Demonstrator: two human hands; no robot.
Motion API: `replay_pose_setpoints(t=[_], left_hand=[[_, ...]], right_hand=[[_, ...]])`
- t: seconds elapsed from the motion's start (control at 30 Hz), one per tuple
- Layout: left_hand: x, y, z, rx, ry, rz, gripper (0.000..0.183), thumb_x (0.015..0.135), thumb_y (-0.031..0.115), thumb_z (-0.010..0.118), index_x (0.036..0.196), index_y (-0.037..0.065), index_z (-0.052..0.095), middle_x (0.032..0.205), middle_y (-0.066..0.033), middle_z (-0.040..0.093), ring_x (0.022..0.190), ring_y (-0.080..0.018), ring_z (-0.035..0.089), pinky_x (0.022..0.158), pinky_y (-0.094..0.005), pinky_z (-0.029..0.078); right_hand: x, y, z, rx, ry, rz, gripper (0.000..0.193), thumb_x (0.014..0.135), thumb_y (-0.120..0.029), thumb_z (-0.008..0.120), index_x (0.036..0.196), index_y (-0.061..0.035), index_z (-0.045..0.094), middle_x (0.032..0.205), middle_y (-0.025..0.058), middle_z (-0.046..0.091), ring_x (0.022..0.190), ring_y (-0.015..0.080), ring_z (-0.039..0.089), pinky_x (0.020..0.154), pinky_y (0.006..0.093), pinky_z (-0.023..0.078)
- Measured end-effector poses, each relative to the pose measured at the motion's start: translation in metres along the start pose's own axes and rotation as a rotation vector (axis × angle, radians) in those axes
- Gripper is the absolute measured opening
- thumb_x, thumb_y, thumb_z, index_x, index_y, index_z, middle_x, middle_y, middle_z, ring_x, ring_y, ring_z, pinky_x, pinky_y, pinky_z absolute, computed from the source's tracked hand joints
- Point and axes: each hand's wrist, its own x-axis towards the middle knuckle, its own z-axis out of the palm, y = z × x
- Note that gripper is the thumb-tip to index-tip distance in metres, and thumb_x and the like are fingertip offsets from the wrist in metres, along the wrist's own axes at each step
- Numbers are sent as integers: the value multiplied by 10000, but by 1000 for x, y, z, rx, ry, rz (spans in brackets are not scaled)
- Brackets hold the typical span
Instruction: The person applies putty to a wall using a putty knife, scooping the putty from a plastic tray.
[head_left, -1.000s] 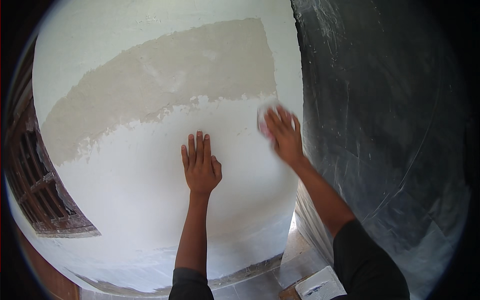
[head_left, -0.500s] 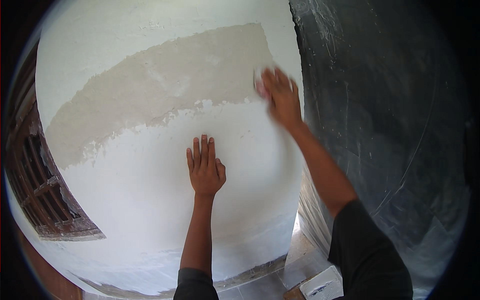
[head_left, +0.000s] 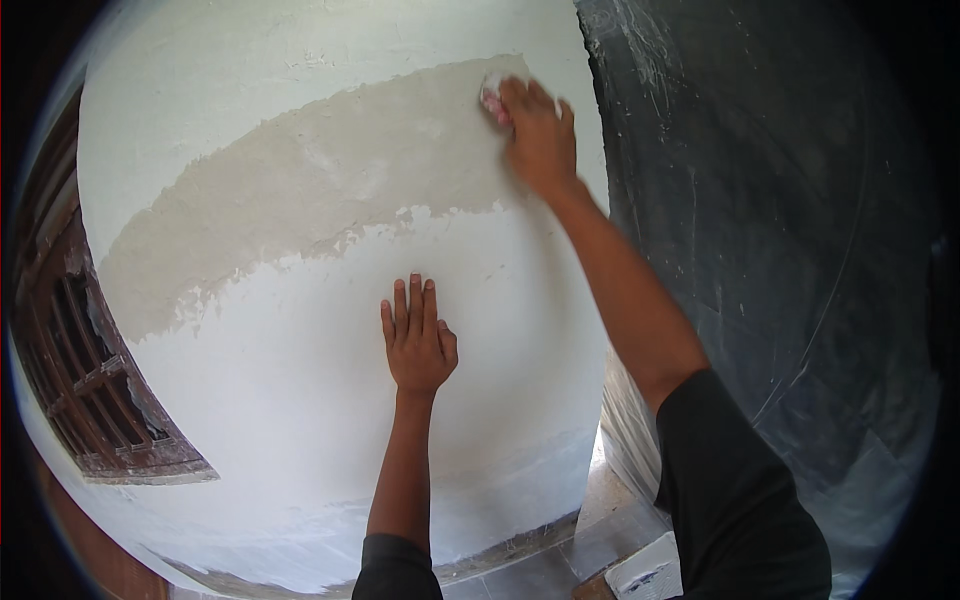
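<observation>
A white wall (head_left: 290, 370) fills most of the view, crossed by a curved beige-grey patch (head_left: 330, 160) with a ragged lower edge. Flat against the white area below this patch lies my left hand (head_left: 418, 345), fingers stretched upward and holding nothing. My right hand (head_left: 542, 135) is higher up, near the patch's upper right end. Its fingers are closed on a small pink-and-white pad (head_left: 494, 98), pressed to the wall. The hand covers part of the pad, so its exact kind cannot be made out.
A brown wooden window frame with bars (head_left: 95, 375) is set at the left. Dark plastic-like sheeting (head_left: 770, 220) hangs along the right side. Low down near my right sleeve, a white-topped box or block (head_left: 645, 572) stands on grey floor tiles (head_left: 520, 578).
My right hand has moved up and slightly left with the pad, from the patch's lower right to its upper right. My left hand keeps its place on the wall.
</observation>
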Motion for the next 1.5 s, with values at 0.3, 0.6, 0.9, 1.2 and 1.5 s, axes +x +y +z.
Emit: replay_pose_setpoints(t=[0.3,0.6,0.9,1.2,1.5], left_hand=[[-1,-3,2,2,32,1,576,919,137,453,1477,-5,473,1571,-189,439,1510,-372,318,1239,-541,176],[-1,0,3,-7,10,-1,575,919,137,456,1477,-4,472,1570,-187,440,1513,-367,314,1240,-540,176],[-2,-3,2,8,15,-8,588,919,147,459,1488,-1,461,1575,-178,437,1513,-361,314,1244,-537,164],[-1,-2,1,10,5,0,581,916,140,459,1478,-7,471,1573,-190,435,1511,-375,315,1241,-546,167],[-3,-8,-1,30,25,-7,584,912,135,459,1476,-13,470,1567,-192,444,1510,-375,317,1240,-545,170]], right_hand=[[-218,-41,-51,198,-189,-50,670,775,76,614,1415,-116,569,1492,62,548,1446,270,438,1181,608,188],[5,0,3,9,60,-114,630,805,51,614,1393,-171,574,1463,33,562,1381,279,472,1142,601,275],[-196,-29,-41,236,-152,-170,524,852,-36,652,1359,-167,632,1446,45,595,1420,260,471,1182,591,182],[-47,25,3,112,13,-36,665,826,30,610,1432,-238,553,1486,17,561,1428,257,444,1168,588,235],[-230,-30,-60,250,-174,-91,511,843,-61,669,1340,-179,649,1398,49,630,1366,265,542,1187,616,176]])
